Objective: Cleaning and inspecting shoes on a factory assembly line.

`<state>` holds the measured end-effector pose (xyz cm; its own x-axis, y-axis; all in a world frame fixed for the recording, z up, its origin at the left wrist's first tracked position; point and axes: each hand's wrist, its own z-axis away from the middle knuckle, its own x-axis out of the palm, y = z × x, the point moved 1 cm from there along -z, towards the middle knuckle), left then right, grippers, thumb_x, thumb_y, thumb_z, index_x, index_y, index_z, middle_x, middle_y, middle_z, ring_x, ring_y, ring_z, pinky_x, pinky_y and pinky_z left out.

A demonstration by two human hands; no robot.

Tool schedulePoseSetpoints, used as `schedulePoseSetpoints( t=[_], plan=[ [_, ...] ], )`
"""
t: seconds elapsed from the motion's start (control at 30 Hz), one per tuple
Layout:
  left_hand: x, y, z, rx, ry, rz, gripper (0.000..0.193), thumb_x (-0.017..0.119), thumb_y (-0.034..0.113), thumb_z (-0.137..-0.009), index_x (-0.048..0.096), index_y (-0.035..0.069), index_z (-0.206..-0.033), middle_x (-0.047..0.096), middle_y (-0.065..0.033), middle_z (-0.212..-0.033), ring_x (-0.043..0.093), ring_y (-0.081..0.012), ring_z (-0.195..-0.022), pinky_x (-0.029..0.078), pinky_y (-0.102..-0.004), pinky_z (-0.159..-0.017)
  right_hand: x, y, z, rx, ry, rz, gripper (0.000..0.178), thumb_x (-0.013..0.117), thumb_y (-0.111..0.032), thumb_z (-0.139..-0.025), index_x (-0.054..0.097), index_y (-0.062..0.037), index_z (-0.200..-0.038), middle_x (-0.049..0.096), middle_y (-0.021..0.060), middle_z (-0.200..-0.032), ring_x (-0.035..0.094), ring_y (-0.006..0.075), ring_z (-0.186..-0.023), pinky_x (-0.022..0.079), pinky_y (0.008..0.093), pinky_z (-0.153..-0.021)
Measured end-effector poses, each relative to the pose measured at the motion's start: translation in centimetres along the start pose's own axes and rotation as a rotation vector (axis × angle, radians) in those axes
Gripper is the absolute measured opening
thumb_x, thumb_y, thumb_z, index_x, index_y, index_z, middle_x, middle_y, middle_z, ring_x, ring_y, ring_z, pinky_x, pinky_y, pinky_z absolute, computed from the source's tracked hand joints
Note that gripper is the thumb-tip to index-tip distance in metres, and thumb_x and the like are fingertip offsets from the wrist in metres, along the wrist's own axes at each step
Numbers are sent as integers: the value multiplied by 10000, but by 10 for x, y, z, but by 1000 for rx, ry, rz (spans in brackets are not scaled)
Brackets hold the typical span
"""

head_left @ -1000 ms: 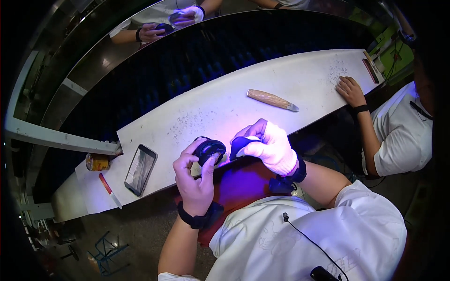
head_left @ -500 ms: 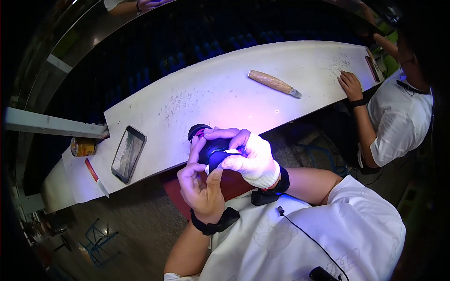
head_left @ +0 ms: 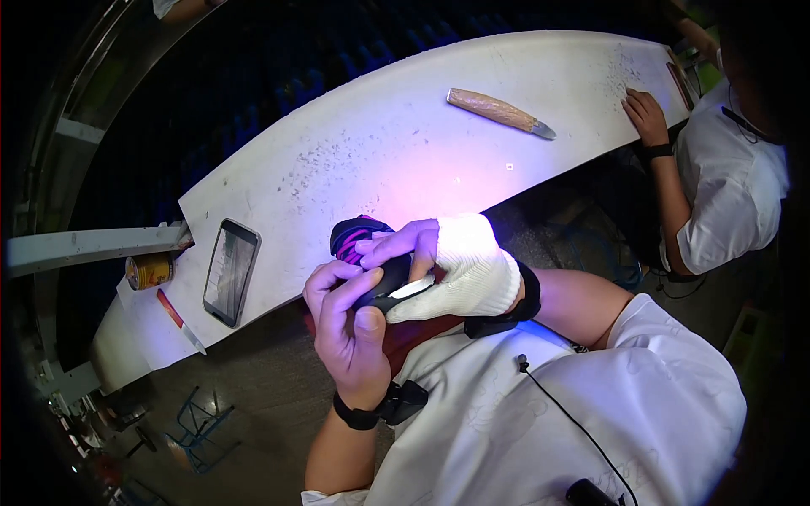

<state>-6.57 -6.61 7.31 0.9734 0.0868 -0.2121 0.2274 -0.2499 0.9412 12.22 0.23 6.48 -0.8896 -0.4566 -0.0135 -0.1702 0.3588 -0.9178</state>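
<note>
Both of my hands hold what looks like a black and pink shoe [head_left: 348,241], raised at the near edge of the white table. My bare left hand [head_left: 350,337] grips its near left side, thumb and fingertips pressed on the black edge. My right hand [head_left: 460,266], in a white knit glove that leaves fingers bare, closes over its right side. A white strip [head_left: 413,287] shows along the black edge by the right fingers. Much of the shoe is hidden behind my hands, and purplish light falls on them.
On the table [head_left: 405,152] lie a knife with a wrapped tan handle [head_left: 494,110], a phone [head_left: 231,271], a red-handled knife [head_left: 179,320] and a yellow can [head_left: 149,271]. At the right sits another person [head_left: 730,181], one hand on the table. A blue-framed stool [head_left: 198,426] stands lower left.
My right hand has shifted its grip, fingers now laid over the shoe. The shoe has turned, showing more of its pink part. The whole view has shifted slightly.
</note>
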Motion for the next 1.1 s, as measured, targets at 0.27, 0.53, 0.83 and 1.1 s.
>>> schedulePoseSetpoints(
  t=[0.27,0.53,0.83,1.1],
  plan=[
    [-25,4,0,-92,-19,60,472,549,465,-1118,624,-1,-1127,665,-329,-1376,466,-449,-1503,332,-571,-1248,3,22,0,-259,-118,481,376,936,-288,-712,686,-89,-910,702,117,-1166,676,339,-996,574,441,-810],
    [-42,-18,3,80,-79,-132,495,1005,97,-692,662,36,-1044,796,-212,-1146,659,-470,-1306,464,-628,-1177,9,39,-16,-319,-173,522,393,894,-332,-728,679,-49,-895,688,129,-1120,678,343,-974,577,461,-812],
    [-46,0,17,-333,79,23,670,874,-10,-781,574,-12,-1380,641,-258,-1442,614,-308,-1355,461,-451,-1181,36,66,-2,-346,-241,502,504,881,-392,-722,520,-82,-885,659,201,-1209,667,393,-1068,559,567,-1007],
    [-29,-10,8,-490,76,-193,787,889,12,-782,540,-58,-1484,681,-206,-1341,680,-236,-1198,537,-375,-1061,49,93,12,-484,17,545,446,854,-360,-689,549,-87,-867,676,179,-1199,658,367,-1055,555,593,-1047]
  ],
)
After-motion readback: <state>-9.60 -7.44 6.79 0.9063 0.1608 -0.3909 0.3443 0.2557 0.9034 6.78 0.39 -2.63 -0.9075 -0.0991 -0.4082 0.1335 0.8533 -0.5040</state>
